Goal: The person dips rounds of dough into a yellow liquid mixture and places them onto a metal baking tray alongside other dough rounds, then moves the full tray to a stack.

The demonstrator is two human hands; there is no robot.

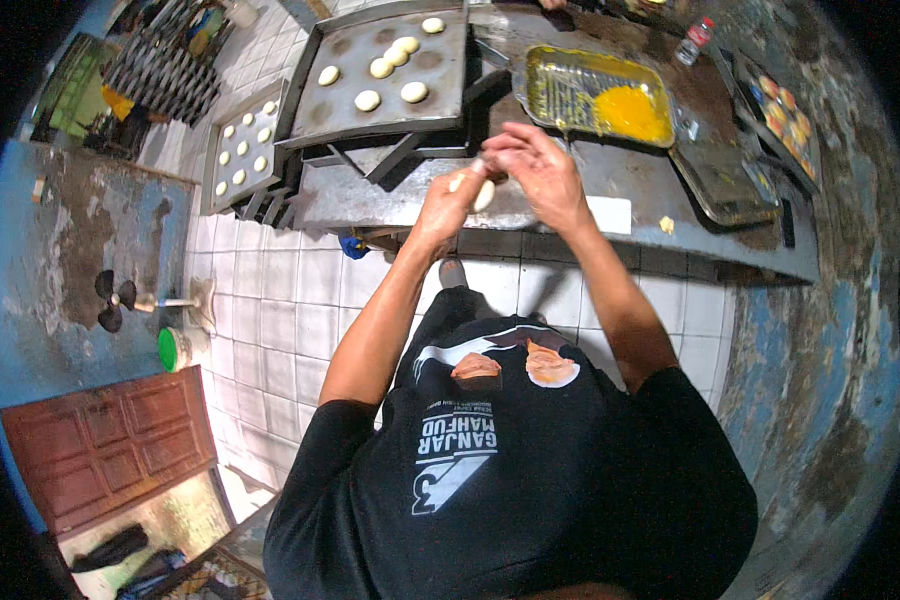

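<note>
Two hands [542, 185]; perhaps two dough balls [484, 197]

Reached from the near side with bare left forearm [378, 325] and right forearm [618, 300] slanting inward toward the far side, held the left hand [444, 208] curled in a grip, the right hand [542, 180] just beside it, fingers [536, 135] loosely bent.

I am watching the left hand [448, 203] gripping a pale dough piece [484, 196] while the right hand [542, 178] is curving its fingers just beside it, slightly blurred. Beyond them, dough balls [414, 92] are resting on a metal tray [320, 110], and a pan [562, 90] is holding yellow liquid [635, 112].
</note>
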